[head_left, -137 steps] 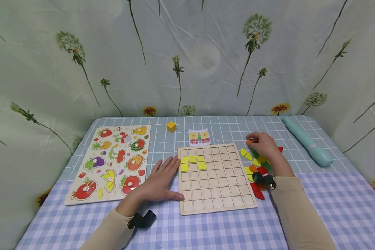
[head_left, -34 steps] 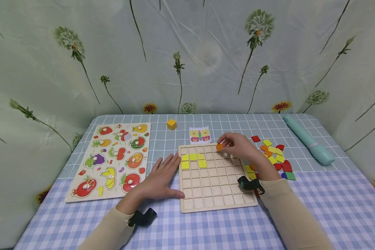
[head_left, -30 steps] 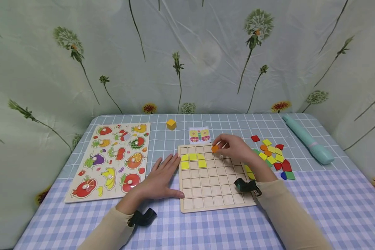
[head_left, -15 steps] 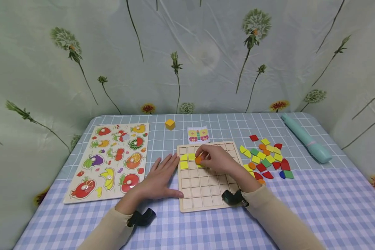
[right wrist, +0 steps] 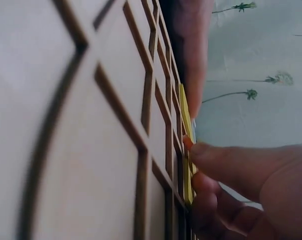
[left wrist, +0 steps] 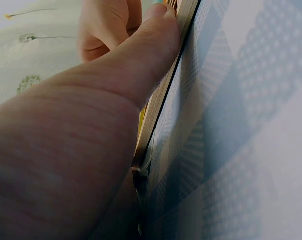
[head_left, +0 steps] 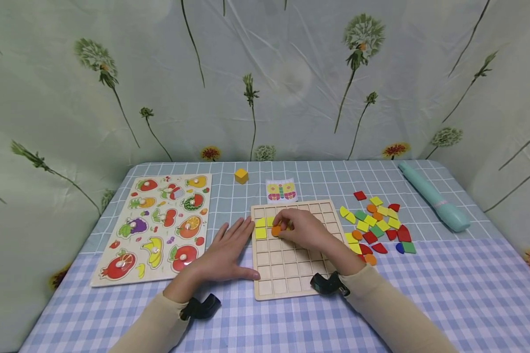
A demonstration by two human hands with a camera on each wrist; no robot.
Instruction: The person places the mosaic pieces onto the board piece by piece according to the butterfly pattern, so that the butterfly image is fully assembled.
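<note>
Near the centre of the frame, the orange disc (head_left: 276,231) has just moved left across the wooden board (head_left: 306,268), beside a yellow square (head_left: 261,233). The right hand (head_left: 304,229) pinches it, so it is not yet released. The left hand (head_left: 229,255), fingers spread, touches the board's left edge.

A pale fabric backdrop (head_left: 300,98) printed with dandelions (head_left: 364,38) hangs behind a table covered in blue checked cloth (head_left: 459,289).

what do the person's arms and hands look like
The left sleeve and right sleeve are plain beige, ending at the wrists. The left wrist device and right wrist device are black and curved. The left hand and right hand are ungloved.
</note>
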